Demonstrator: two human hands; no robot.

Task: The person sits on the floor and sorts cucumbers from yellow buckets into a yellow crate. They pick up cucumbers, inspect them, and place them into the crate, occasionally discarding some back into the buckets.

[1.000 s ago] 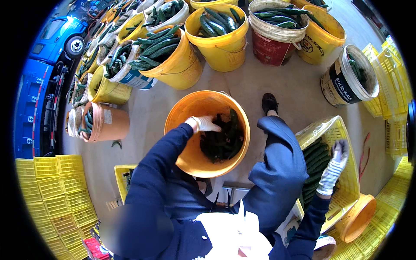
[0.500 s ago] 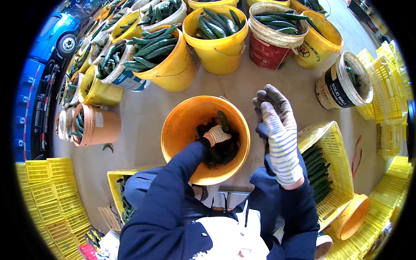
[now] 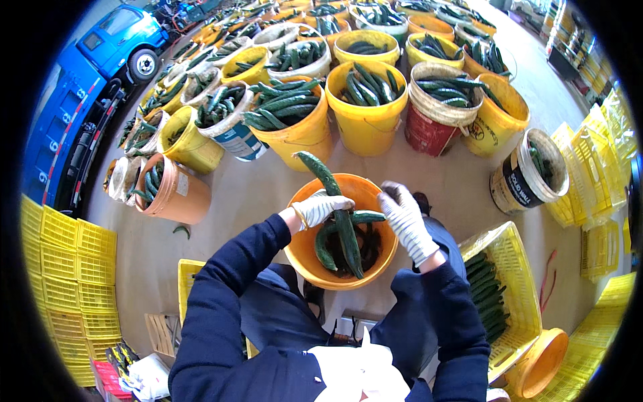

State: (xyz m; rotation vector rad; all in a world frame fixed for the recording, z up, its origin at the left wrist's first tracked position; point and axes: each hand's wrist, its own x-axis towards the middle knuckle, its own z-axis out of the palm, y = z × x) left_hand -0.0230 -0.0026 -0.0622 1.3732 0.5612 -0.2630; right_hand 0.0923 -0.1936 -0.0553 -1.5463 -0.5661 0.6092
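My left hand (image 3: 323, 208), in a striped glove with a soiled fingertip area, is closed around long dark green cucumbers (image 3: 347, 244) over an orange bucket (image 3: 301, 258). One slants past both sides of the grip; another pokes out to the right, and a curved one (image 3: 324, 249) hangs below. At the bucket's right rim is my right hand (image 3: 406, 220), in a matching glove with dark, dirty fingertips. Its fingers are slightly bent, near the tip of the cucumber pointing right, with nothing visible in them. Dark contents lie shadowed inside the bucket.
Many buckets of cucumbers stand ahead, including a yellow one (image 3: 367, 124) and a red one (image 3: 437, 127). A yellow crate (image 3: 516, 275) with cucumbers sits by my right leg. Stacked yellow crates (image 3: 74, 268) rise at left; a blue truck (image 3: 114, 40) is beyond.
My left hand has come up out of the bucket with cucumbers. My right hand has lowered toward the bucket's rim, its fingers now more bent. The view has tilted up.
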